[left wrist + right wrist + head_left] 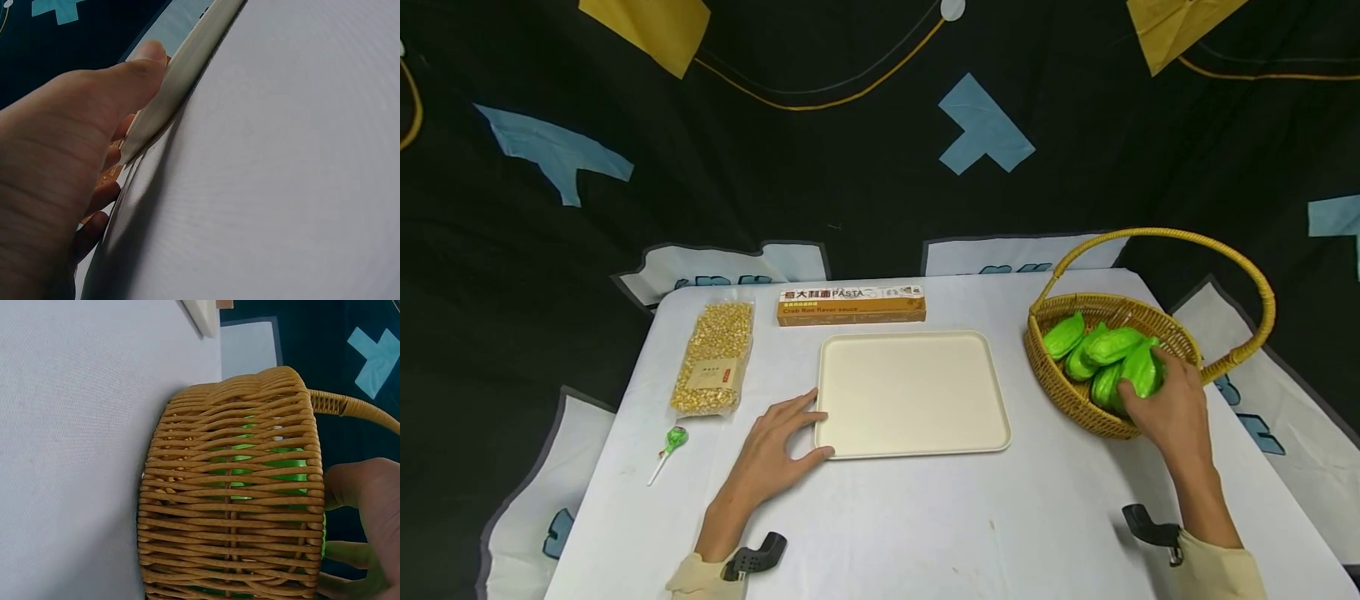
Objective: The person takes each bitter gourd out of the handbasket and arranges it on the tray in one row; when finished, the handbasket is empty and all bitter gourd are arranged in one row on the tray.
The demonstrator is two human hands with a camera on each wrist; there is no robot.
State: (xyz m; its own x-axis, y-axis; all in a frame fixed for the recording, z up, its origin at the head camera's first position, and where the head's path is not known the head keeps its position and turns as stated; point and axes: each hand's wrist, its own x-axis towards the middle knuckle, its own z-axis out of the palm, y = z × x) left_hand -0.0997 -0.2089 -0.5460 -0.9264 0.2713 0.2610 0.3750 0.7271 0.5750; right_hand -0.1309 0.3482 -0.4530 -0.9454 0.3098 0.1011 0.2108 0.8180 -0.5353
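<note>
At the right of the head view, my right hand (1176, 408) reaches over the near rim of a wicker basket (1075, 406). Its thumb and fingers are round a bright green, ridged star fruit (1141, 371), one of several piled inside. From the right wrist, the basket's woven side (231, 487) hides most of the fruit, and the hand (375, 519) shows at its rim. My left hand (775, 450) rests at the left edge of a cream rectangular tray (913, 396), fingers spread and thumb by the near corner. The left wrist view shows this hand (69, 137) against the tray's rim (169, 94).
Behind the tray lies a pasta box (852, 306). A clear bag of yellow corn kernels (718, 350) is at the left, with a green-wrapped lollipop (676, 437) nearer. The basket's tall handle (1180, 236) arches above it. A dark patterned cloth (850, 183) hangs behind the white table (925, 525).
</note>
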